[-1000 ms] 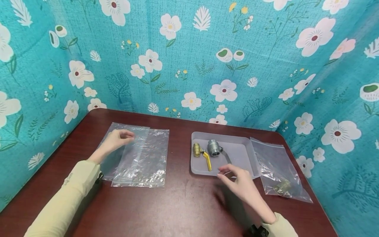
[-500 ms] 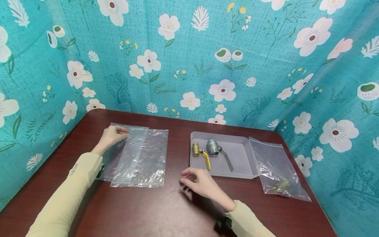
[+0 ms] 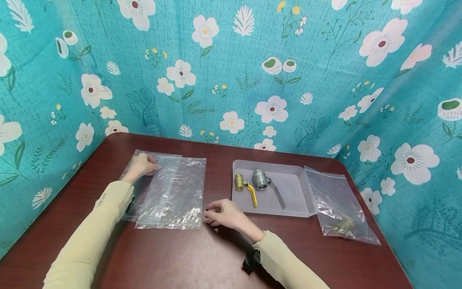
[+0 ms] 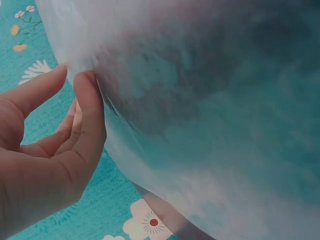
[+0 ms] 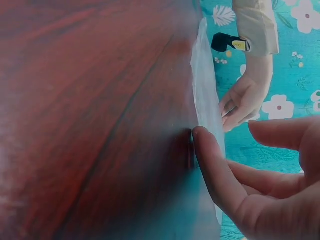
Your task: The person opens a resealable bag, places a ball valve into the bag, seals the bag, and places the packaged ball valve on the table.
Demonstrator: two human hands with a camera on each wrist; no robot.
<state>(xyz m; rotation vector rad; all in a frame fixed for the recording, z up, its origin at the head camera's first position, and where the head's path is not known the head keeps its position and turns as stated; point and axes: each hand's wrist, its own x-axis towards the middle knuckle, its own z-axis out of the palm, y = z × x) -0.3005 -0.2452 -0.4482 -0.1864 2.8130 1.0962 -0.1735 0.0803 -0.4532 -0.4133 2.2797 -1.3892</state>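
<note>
Looking down in the head view, you see two clear bags (image 3: 180, 192) lying flat on the table (image 3: 173, 257), overlapping. Your left hand (image 3: 140, 165) is over their left side, and your right hand (image 3: 228, 214) is just beside their right edge. A tray (image 3: 294, 190) to the right holds two valves (image 3: 260, 180). In the left wrist view, your finger seems to touch a bag, thumb a little apart. In the right wrist view, your thumb and finger are wide apart; I cannot tell if they touch a bag.
</note>
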